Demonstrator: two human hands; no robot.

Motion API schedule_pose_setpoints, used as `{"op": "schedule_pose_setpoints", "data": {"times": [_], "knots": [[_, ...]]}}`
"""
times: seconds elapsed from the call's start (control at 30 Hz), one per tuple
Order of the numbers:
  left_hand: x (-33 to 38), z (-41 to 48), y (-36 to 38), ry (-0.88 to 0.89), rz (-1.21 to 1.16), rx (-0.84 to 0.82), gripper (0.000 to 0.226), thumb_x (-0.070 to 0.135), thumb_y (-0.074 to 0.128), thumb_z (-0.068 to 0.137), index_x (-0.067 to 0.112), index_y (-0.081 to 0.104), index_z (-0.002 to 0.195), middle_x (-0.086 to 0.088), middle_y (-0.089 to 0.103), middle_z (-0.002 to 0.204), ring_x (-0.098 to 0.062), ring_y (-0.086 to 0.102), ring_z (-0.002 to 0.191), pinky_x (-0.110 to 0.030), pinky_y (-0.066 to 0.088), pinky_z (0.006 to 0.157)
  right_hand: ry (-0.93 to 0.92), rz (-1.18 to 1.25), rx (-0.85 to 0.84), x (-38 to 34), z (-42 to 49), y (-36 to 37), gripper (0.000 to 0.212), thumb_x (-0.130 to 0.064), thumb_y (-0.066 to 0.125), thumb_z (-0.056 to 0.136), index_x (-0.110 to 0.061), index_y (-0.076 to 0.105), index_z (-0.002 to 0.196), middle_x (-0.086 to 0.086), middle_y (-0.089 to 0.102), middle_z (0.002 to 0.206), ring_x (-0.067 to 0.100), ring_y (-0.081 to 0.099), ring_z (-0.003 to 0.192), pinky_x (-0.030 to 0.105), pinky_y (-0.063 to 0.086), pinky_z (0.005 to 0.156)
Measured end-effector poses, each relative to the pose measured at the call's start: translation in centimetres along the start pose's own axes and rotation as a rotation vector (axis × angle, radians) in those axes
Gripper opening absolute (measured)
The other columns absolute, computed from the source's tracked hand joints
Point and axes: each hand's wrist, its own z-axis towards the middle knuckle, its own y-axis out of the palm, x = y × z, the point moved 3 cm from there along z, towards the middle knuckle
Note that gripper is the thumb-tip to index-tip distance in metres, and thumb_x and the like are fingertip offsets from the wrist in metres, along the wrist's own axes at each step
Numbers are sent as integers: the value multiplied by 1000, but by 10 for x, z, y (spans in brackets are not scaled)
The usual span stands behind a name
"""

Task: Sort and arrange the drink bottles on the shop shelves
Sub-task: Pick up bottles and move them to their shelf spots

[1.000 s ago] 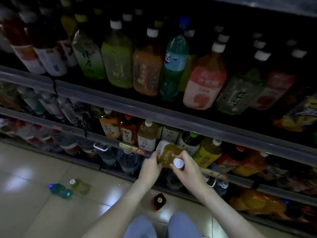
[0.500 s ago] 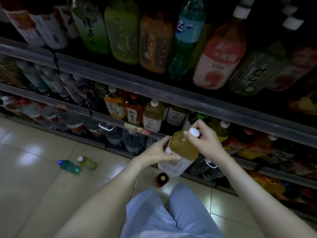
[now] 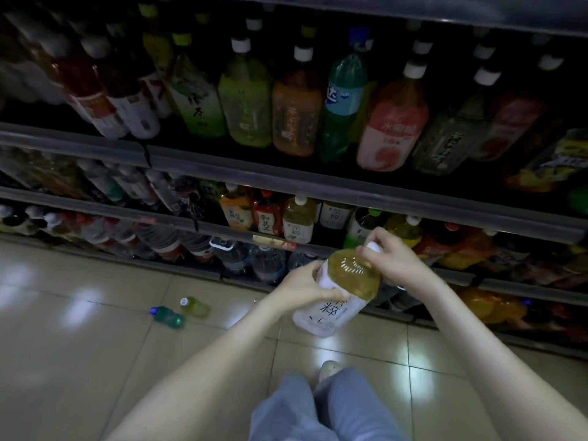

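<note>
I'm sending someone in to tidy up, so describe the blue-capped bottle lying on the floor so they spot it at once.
On the tiled floor before the lowest shelf, left of the held tea bottle, two small bottles lie on their sides. The blue-capped bottle is the teal-green one nearer the person; its neighbour is yellow-green with a white cap.
</note>
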Motion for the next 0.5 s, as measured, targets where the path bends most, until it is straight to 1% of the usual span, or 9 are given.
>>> {"op": "schedule_pose_setpoints", "data": {"times": [0.1,0.17,0.27,0.3,0.33,0.37,0.4,0.43,0.5], "knots": [[-1,14,-2,51,74,23,76,47,86,61,34,53,129,17,62,120,-3,58,109,-28,48,97,-6,153,105,14,0,8,24,-31,62,92,-11,48,91,8,58,72,13,45,36,23,32,33],[-3,23,0,37,82,18,70,52,85,61,34,58,123,17,65,114,-2,61,103,-25,50,91,2,235,142,24,7,11,23,-32,61,92,-12,51,95,8,60,72,12,42,32,22,32,34],[-14,29,7,-40,-17,48,49,53,83,64,31,68,105,17,72,95,0,67,88,-19,52,77,-14,260,127,33,19,13,26,-35,60,93,-17,57,112,3,62,74,7,42,32,21,32,35],[-19,30,9,-72,-77,49,42,51,82,66,28,70,100,16,74,89,-1,69,84,-17,52,71,-21,213,104,36,22,15,30,-38,61,92,-22,56,117,1,63,78,3,48,38,19,36,38],[-23,30,12,-100,-139,42,38,48,82,68,25,71,97,13,74,85,-2,70,80,-15,51,64,-17,159,79,40,24,19,34,-42,62,91,-27,53,121,0,64,85,1,56,51,18,41,45],[-29,32,12,-115,-177,32,37,46,81,70,23,71,97,11,75,84,-3,71,78,-15,50,61,-6,133,55,45,27,23,40,-45,63,89,-29,52,124,-1,63,93,2,62,68,19,46,56],[-33,33,12,-123,-193,23,39,45,81,70,21,71,99,9,75,86,-5,71,78,-16,51,62,12,144,30,50,30,28,44,-47,63,87,-27,53,125,-3,63,101,5,62,82,20,47,65],[-37,35,10,-121,-190,12,41,45,82,69,21,70,100,8,75,88,-6,72,80,-19,53,67,30,183,-1,54,32,34,45,-48,64,86,-23,55,123,-5,62,107,7,61,90,21,47,72],[-45,39,6,-102,-162,-1,52,51,84,60,25,70,102,8,75,92,-9,72,86,-29,56,82,56,344,-61,60,34,47,51,-52,64,82,-19,61,120,-5,66,111,13,64,100,25,48,82]]}}
